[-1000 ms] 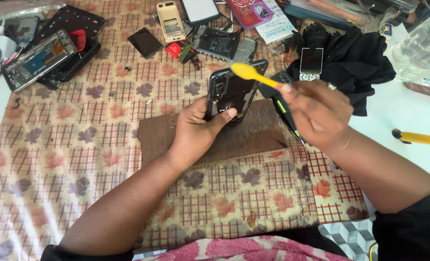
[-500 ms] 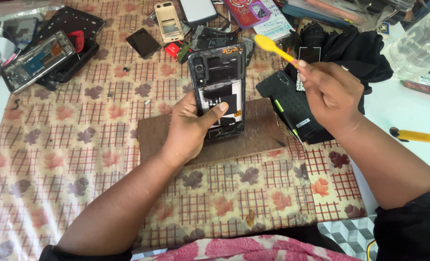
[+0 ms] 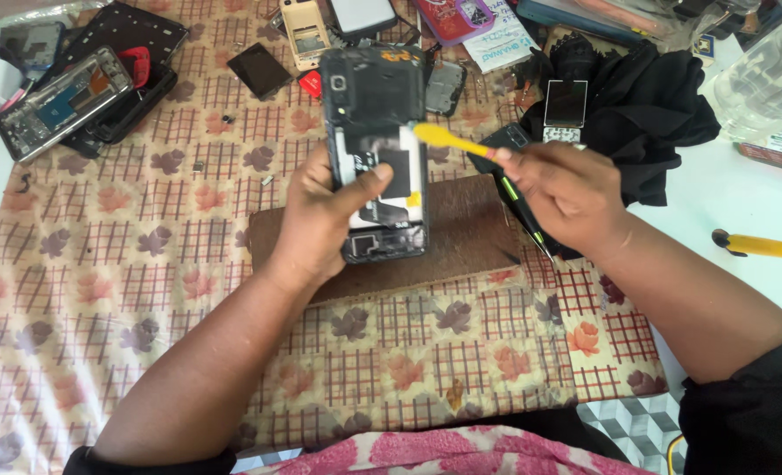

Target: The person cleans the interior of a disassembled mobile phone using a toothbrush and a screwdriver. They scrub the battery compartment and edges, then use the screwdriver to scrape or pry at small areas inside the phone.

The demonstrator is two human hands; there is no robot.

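Note:
My left hand (image 3: 316, 220) holds an opened black phone body (image 3: 376, 149) upright above a brown mat (image 3: 470, 233), thumb lying across its inner parts. My right hand (image 3: 560, 193) grips a yellow plastic pry tool (image 3: 451, 141). The tool's tip touches the right edge of the phone near its middle. Both hands are over the centre of a checked, flower-patterned tablecloth (image 3: 127, 308).
At the back left lie an opened phone frame (image 3: 61, 101) and black covers. Small phone parts, a beige phone back (image 3: 305, 31) and a dark screen piece (image 3: 261, 69) lie at the back. A black cloth (image 3: 637, 97) sits right; a yellow-handled tool (image 3: 764, 246) lies on the white surface.
My left hand turned the phone from tilted to upright, its open side facing me. My right hand brought the yellow tool down from above the phone to its right edge.

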